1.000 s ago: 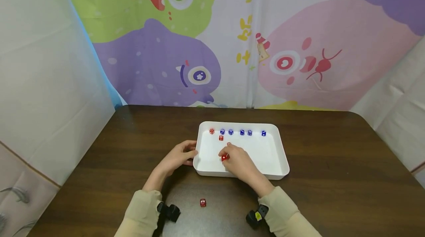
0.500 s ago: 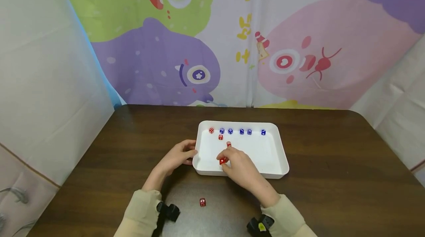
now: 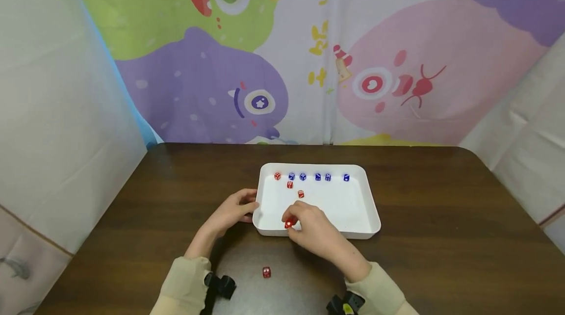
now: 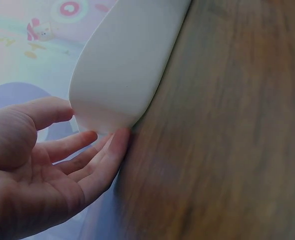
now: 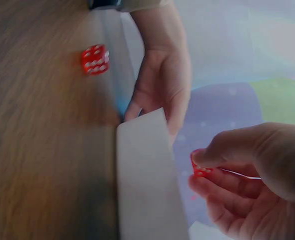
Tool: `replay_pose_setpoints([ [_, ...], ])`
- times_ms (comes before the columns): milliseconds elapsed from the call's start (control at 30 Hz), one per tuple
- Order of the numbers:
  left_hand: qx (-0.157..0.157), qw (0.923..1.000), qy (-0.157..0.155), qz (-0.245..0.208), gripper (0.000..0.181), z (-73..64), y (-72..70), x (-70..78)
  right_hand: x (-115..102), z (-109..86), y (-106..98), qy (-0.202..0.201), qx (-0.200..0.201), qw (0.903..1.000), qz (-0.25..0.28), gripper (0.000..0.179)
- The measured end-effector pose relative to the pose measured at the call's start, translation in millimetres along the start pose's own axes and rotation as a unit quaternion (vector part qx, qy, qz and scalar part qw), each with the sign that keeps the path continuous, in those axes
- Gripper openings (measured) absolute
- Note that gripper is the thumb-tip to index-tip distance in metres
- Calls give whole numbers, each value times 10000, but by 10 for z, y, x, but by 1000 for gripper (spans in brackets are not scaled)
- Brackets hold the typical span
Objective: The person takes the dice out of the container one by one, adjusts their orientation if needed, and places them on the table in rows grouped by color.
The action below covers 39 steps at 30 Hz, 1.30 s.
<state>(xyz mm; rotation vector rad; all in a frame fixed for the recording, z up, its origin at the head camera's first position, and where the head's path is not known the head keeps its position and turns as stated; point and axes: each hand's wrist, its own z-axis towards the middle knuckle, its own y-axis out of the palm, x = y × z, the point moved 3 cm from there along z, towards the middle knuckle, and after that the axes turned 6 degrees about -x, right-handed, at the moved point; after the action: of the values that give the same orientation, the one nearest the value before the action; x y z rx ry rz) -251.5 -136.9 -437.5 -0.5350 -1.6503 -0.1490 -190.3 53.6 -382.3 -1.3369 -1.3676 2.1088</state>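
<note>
In the head view, my right hand (image 3: 315, 229) pinches a red die (image 3: 289, 223) above the near side of a white tray (image 3: 353, 214). The right wrist view shows this die (image 5: 202, 170) between thumb and fingertips. My left hand (image 3: 231, 209) touches the tray's left side. In the left wrist view, its thumb and loosely bent fingers (image 4: 100, 172) rest against the tray's outer wall (image 4: 122, 70). Several blue dice (image 3: 302, 176) line the tray's far side. A red die (image 3: 277, 176) sits at that row's left end, with red dice (image 3: 290, 185) (image 3: 301, 194) stepping diagonally nearer.
Another red die (image 3: 267, 272) lies on the dark wooden table (image 3: 423, 236), in front of the tray and between the forearms. A cartoon-printed curtain (image 3: 212, 89) hangs behind the table's far edge. Pale fabric walls (image 3: 66, 84) stand at both sides.
My right hand has drawn the pinched red die nearer, toward the tray's front side. That uncovers the red die behind it. The left hand stays at the tray; the head view shifts slightly.
</note>
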Motion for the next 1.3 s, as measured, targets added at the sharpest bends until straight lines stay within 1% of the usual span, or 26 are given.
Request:
replay_pose_setpoints([
  [100, -28, 10000, 29, -9, 44, 2, -1, 2, -41, -12, -4, -176, -178, 9996, 150, 11],
  [133, -56, 10000, 27, -17, 44, -18, 5, 35, -57, -17, -4, -233, -265, 9992, 206, 11],
  [233, -103, 9999, 51, -29, 44, -23, 6, 39, -103, -30, 8, -322, -576, 9974, 292, 12],
  [333, -157, 9998, 51, -72, 45, -52, 24, 103, -118, -37, 34, -389, -814, 9955, 307, 12],
  [367, -165, 9998, 57, -64, 45, -46, 24, 104, -117, -39, 42, -411, -882, 9949, 283, 12],
  [467, -201, 9998, 43, -38, 45, -95, 44, 207, -114, -43, 68, -519, -1092, 9924, 214, 10],
  [533, -214, 9998, 23, 7, 45, -117, 51, 243, -119, -47, 91, -564, -1259, 9904, 127, 10],
  [667, -189, 9998, -16, 6, 45, -138, 50, 257, -141, -56, 148, -591, -1590, 9855, -61, 11],
  [800, -166, 9999, -14, -34, 45, -141, 54, 238, -163, -72, 207, -623, -1848, 9805, -249, 13],
  [933, -191, 9998, -11, -86, 46, -134, 53, 224, -187, -83, 257, -686, -2038, 9756, -434, 12],
  [1067, -196, 9998, -23, -101, 46, -130, 48, 217, -200, -93, 295, -757, -2131, 9721, -617, 14],
  [1300, -225, 9997, -17, -114, 45, -143, 49, 229, -209, -107, 342, -737, -2160, 9715, -636, 16],
])
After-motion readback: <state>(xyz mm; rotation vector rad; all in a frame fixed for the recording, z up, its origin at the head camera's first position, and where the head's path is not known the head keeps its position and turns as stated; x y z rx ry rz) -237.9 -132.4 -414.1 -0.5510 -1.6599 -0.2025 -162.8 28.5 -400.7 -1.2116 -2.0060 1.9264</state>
